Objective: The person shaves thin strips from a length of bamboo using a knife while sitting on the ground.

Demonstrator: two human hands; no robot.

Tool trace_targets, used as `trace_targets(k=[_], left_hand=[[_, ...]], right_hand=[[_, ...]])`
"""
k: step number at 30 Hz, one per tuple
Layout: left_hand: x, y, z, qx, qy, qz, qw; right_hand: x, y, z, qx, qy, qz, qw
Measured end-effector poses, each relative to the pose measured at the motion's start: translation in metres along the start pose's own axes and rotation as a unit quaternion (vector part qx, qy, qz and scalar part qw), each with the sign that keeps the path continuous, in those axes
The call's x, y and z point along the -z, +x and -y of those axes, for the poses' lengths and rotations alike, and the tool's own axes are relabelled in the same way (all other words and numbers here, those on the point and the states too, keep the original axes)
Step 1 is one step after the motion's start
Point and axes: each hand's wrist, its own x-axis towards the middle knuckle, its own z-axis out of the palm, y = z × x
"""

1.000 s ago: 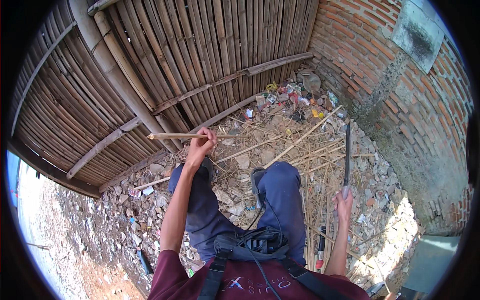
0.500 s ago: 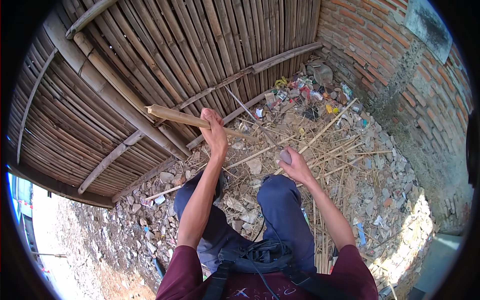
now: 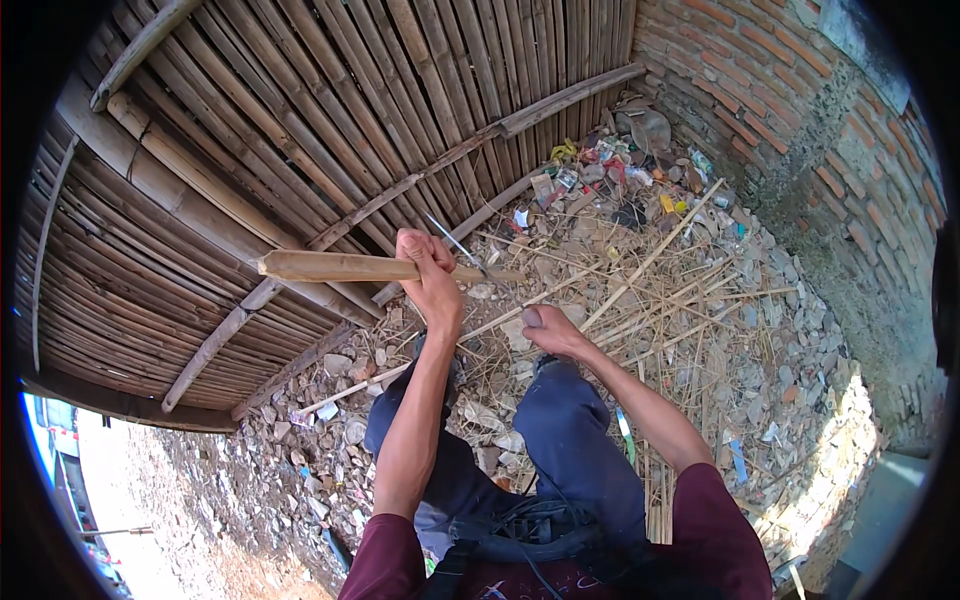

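Observation:
My left hand [image 3: 432,285] is closed around a pale bamboo stick [image 3: 335,266], held level above the ground. Its thick, cut end juts out to the left, and the thinner end points right. In my right hand [image 3: 560,333] is the rounded handle of a long knife [image 3: 455,238]. The knife's narrow blade slants up and left and crosses the stick just right of my left fist. Whether the edge touches the stick or only passes by it, I cannot tell. My bent knees are below both hands.
A bamboo-slat wall [image 3: 400,100] rises ahead and to the left, meeting a brick wall [image 3: 740,90] on the right. Stones, straw and long bamboo strips [image 3: 650,260] litter the ground. A pile of rubbish [image 3: 620,180] lies in the corner.
The stick's thick end has swung down and left and now lies nearly level. My right hand has moved left and slightly down, bringing the knife closer to my left hand.

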Motion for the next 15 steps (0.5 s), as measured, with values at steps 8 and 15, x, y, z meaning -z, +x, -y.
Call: trace_targets(k=[8,15], left_hand=[[0.004,0.005,0.004,0.012,0.006,-0.025,1.000],[0.014,0.010,0.013,0.026,0.017,-0.038,0.999]], right_hand=[[-0.022,-0.002,0.004,-0.061,0.133,-0.031,0.989],[-0.002,0.002,0.020,-0.103,0.117,0.014,0.988]])
